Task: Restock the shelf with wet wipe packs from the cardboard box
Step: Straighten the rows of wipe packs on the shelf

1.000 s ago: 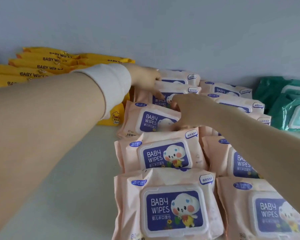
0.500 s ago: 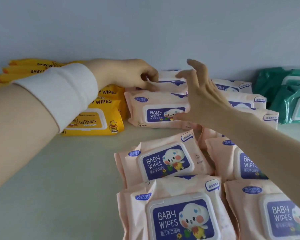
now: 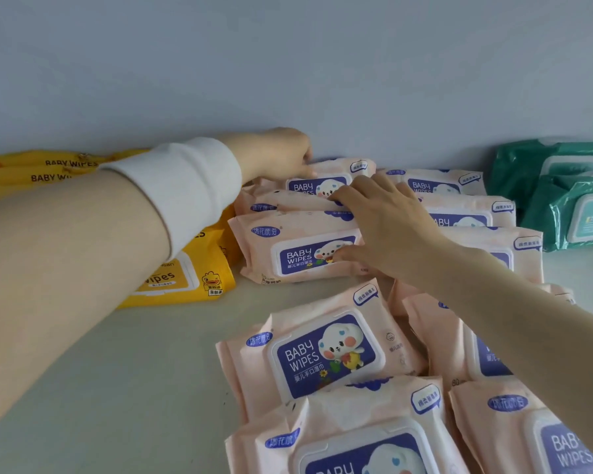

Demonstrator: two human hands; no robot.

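1. Right hand (image 3: 387, 220): released, fingers spread over the top and thumb on the lid of the front pink pack (image 3: 298, 248); likely steadying the upright row.
2. Left hand (image 3: 281, 155): curled onto the rear pink pack (image 3: 336, 169); whether it clasps cannot be told.
3. Both packs: pale pink, blue-labelled lids; standing on the shelf (image 3: 117, 371) under the hands.

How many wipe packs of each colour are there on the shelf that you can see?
Pink packs: 10, maybe one more half hidden
Yellow packs: at least 4, others hidden
Green packs: 2
Total: at least 16
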